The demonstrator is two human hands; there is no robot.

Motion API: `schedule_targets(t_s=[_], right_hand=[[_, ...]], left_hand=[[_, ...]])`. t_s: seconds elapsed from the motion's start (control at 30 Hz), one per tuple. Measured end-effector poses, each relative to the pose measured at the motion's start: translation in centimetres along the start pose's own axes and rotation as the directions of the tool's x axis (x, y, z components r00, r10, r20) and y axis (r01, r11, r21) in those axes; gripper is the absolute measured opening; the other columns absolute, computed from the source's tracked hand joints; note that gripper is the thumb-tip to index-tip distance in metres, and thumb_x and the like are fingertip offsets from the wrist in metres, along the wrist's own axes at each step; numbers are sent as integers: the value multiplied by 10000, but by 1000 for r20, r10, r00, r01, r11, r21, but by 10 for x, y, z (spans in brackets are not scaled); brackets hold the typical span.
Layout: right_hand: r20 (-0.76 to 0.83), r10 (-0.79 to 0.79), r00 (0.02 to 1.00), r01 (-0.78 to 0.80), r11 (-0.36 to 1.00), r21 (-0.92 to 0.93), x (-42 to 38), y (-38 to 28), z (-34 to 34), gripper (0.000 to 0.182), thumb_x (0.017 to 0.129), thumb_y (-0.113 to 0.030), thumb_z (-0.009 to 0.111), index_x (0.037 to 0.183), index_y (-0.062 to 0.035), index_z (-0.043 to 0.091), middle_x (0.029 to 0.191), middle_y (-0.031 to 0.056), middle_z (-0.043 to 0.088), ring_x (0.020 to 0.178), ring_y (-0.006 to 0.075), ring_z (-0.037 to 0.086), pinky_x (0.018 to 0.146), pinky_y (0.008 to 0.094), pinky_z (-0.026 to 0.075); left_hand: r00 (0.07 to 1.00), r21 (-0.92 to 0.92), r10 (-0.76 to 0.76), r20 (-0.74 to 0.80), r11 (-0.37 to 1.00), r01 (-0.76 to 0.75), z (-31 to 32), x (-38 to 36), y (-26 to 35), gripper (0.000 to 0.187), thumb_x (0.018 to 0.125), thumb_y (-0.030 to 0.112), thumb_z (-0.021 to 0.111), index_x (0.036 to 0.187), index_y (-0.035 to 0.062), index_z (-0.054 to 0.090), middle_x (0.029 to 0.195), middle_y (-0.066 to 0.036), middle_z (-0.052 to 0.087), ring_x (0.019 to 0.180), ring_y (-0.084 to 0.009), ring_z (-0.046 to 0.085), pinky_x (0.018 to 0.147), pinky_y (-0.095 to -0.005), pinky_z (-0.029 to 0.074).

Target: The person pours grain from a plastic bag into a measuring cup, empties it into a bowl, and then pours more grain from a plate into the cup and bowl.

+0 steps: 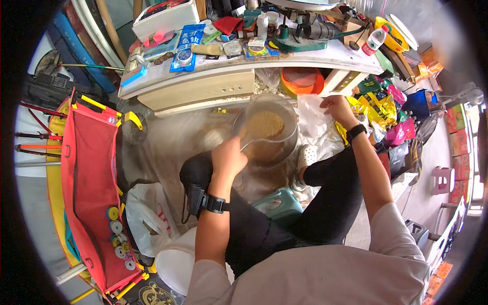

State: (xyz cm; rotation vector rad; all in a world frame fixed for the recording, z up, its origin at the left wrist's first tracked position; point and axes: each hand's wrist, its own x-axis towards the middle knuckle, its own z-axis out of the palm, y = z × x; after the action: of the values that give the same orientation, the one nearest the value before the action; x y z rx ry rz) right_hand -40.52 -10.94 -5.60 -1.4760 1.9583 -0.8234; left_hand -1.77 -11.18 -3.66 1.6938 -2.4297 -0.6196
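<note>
My left hand (229, 158) is closed around the handle of a clear scoop or jug, whose exact kind I cannot make out. Tan granules (267, 125) fill part of it. Beneath it stands a round basin (290, 152) with brownish material inside, partly hidden by the scoop. To the right, my right hand (338, 109) pinches the edge of a thin, whitish plastic bag (311, 109), which hangs beside the basin's rim. The bag's opening and contents do not show clearly.
A cluttered workbench (203, 71) runs across the front, with an orange tub (303, 81) below it. On the left stands a long red fabric carrier (94, 168). Colourful packets (378, 109) lie at right. A teal stool (282, 203) is between my legs.
</note>
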Motion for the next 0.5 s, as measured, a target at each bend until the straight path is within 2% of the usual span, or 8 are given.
schedule_targets(t_s=[0.03,0.1,0.17,0.23,0.3,0.37,0.4,0.5], right_hand=[[2,3,1000,-3,1000,5,1,3,4,228,748,-20,506,827,-21,720,812,188,688,783,291,680,753,354,524],[-81,-17,997,2,985,-174,1,-8,11,247,743,-5,484,790,-27,726,791,187,684,784,312,679,748,363,524],[-60,36,998,-46,985,-165,4,-15,14,254,712,-4,498,833,-19,721,817,192,686,799,313,679,753,360,521],[-147,-101,984,77,984,-161,7,-12,19,248,678,-22,541,857,-7,711,841,195,688,816,314,678,766,367,521],[-111,-114,987,93,979,-179,8,-20,19,303,647,-33,583,929,1,688,887,195,672,884,335,650,797,383,506],[-117,-289,950,248,928,-277,7,-30,19,366,632,-25,600,993,-3,658,943,188,627,959,358,601,829,395,486],[-30,-281,959,261,924,-280,11,-30,18,449,641,-21,621,1090,-11,608,1034,191,562,1001,375,557,857,402,470],[-52,-414,909,379,870,-315,15,-52,23,474,660,-27,641,1131,-20,585,1108,186,533,1010,381,556,872,408,474]], left_hand=[[1000,6,5,-2,1000,-5,0,0,-1,190,690,59,573,872,17,606,835,-204,655,825,-404,629,720,-499,493],[1000,-6,18,-13,1000,-19,2,1,-3,190,688,59,572,870,18,605,826,-205,654,816,-409,628,716,-500,492],[999,-15,32,-23,999,-32,2,-1,-5,190,685,60,572,868,18,604,816,-205,652,806,-414,626,711,-501,491],[997,-42,33,-63,998,-36,0,-2,-3,184,676,58,571,854,18,596,795,-204,647,789,-418,622,702,-498,489],[999,-29,32,-41,999,-33,-5,-4,-1,178,670,55,568,843,18,588,789,-203,644,788,-416,621,699,-498,486],[999,-13,28,-17,1000,-28,-8,-5,-1,172,665,52,566,833,18,581,784,-202,642,788,-414,619,696,-498,484],[999,-13,36,6,999,-36,-8,-6,-1,172,658,51,569,826,19,573,772,-201,636,783,-416,613,689,-501,477],[997,-36,65,48,997,-63,-9,-10,0,167,645,48,574,808,21,559,751,-204,622,773,-422,601,673,-505,460]])
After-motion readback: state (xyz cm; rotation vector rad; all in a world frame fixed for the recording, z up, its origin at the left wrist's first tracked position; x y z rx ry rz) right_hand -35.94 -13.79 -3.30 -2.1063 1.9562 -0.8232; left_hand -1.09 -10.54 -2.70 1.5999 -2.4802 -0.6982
